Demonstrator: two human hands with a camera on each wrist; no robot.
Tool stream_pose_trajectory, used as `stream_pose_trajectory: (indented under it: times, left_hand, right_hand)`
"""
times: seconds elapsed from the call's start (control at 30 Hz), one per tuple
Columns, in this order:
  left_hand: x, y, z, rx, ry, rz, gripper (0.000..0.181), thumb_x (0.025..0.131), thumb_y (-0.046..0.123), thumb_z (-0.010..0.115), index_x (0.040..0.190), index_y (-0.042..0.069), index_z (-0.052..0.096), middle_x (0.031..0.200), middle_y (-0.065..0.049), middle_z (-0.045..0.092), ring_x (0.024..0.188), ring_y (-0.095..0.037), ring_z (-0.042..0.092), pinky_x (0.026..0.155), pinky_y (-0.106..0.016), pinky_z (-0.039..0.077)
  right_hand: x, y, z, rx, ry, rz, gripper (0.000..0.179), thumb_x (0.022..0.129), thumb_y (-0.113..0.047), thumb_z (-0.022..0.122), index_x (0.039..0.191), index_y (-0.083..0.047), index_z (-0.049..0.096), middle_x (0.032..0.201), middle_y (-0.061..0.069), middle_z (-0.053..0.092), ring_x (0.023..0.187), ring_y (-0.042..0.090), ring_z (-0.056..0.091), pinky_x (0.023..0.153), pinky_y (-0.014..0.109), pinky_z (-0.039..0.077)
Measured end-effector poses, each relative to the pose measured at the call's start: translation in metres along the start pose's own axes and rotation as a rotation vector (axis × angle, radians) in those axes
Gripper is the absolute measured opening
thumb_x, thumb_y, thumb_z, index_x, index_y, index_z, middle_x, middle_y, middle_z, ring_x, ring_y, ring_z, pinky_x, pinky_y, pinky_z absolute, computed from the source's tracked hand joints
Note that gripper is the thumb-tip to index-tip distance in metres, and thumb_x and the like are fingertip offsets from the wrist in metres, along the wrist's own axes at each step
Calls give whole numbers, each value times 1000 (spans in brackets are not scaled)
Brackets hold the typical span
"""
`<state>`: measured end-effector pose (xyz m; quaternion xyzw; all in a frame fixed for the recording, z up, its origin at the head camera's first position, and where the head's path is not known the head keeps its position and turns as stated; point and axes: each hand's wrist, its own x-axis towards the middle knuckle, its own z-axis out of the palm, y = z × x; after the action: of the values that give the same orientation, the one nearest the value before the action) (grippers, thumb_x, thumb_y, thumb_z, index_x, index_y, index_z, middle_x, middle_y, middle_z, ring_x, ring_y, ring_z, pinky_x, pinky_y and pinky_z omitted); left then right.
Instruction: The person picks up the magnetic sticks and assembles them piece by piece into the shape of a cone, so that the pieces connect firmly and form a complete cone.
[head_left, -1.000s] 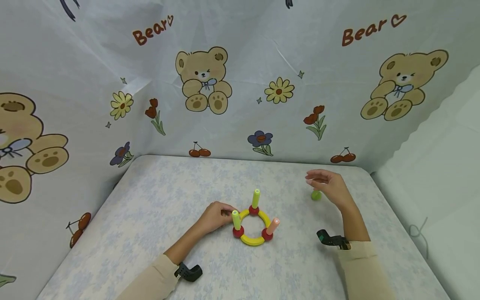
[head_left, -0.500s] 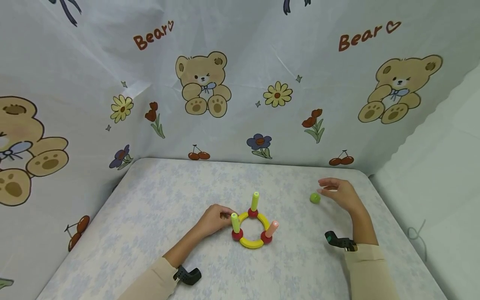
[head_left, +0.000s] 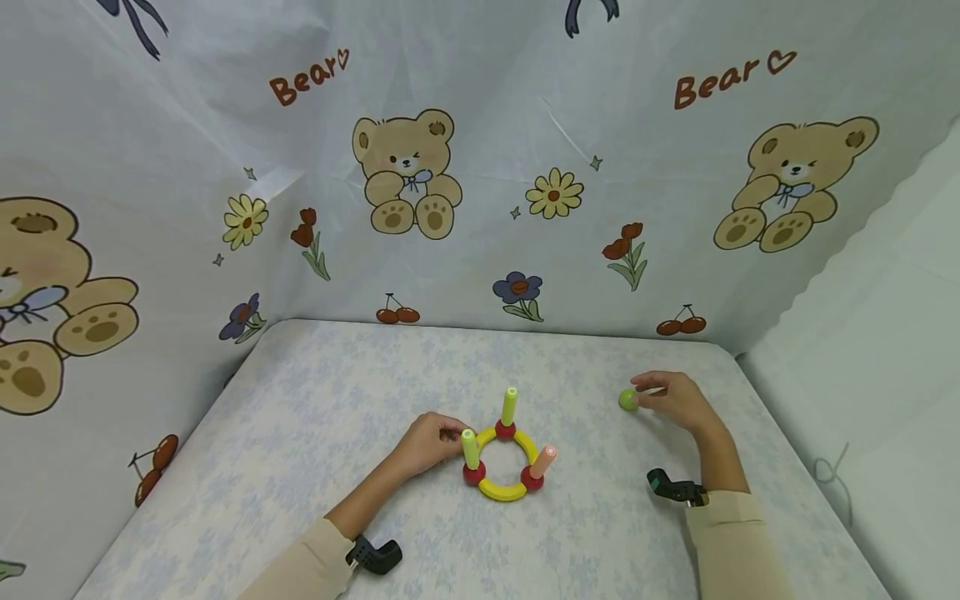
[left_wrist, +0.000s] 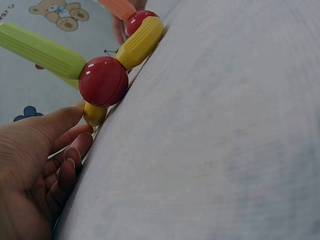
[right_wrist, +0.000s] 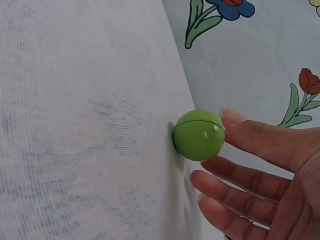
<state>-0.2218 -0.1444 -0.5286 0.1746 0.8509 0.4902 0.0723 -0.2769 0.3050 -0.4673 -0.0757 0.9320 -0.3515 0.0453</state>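
Note:
A toy ring of yellow curved pieces (head_left: 504, 492) joined by red balls (head_left: 474, 474) lies on the table. From the balls stand two lime-green rods (head_left: 510, 406) and one orange rod (head_left: 543, 461). My left hand (head_left: 429, 442) pinches a yellow piece (left_wrist: 94, 114) at the ring's left side, thumb above and curled fingers beneath. Off to the right, a green ball (head_left: 628, 400) rests on the table. Beside it is my right hand (head_left: 678, 402); in the right wrist view its thumb and index fingertips are right at the ball (right_wrist: 198, 140), the other fingers extended loosely.
The pale blue-patterned table (head_left: 360, 367) meets a bear-print cloth (head_left: 480, 167) at its back edge. A white surface (head_left: 885, 375) with a thin cord (head_left: 832, 471) borders the right side. Both wrists wear black camera mounts (head_left: 375, 554).
My right hand has come off from above the green ball, moved right, then down and back left to the ball's right side. My left hand keeps its hold on the ring.

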Motion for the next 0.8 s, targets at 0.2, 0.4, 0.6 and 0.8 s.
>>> stream_pose_trajectory:
  times: [0.2, 0.4, 0.6, 0.8]
  left_hand:
    - [0, 0, 0, -5, 0, 8, 12, 93, 17, 74, 102, 14, 81, 71, 5, 66, 46, -12, 51, 44, -28, 45]
    - [0, 0, -1, -19, -7, 13, 12, 92, 18, 75, 101, 13, 81, 70, 4, 65, 46, -11, 51, 44, -28, 45]
    - [1, 0, -2, -25, -11, 12, 12, 93, 19, 75, 102, 14, 81, 70, 4, 65, 46, -12, 51, 44, -28, 45]
    - [0, 1, -2, -30, -12, 8, 12, 93, 17, 74, 102, 13, 81, 70, 3, 65, 47, -12, 51, 44, -28, 45]
  right_hand:
    - [3, 0, 5, -2, -6, -7, 39, 92, -19, 76, 124, 2, 68, 120, 25, 67, 99, 36, 67, 73, 39, 57]
    - [8, 4, 11, -28, 2, -3, 35, 91, -20, 77, 121, -2, 71, 118, 22, 69, 100, 34, 66, 75, 40, 56]
    - [10, 2, 14, -57, 5, -12, 33, 91, -20, 78, 119, -2, 72, 115, 19, 70, 101, 34, 65, 80, 46, 55]
    - [9, -12, 13, -61, 5, -58, 33, 92, -17, 76, 120, 0, 71, 114, 19, 70, 98, 32, 66, 80, 46, 54]
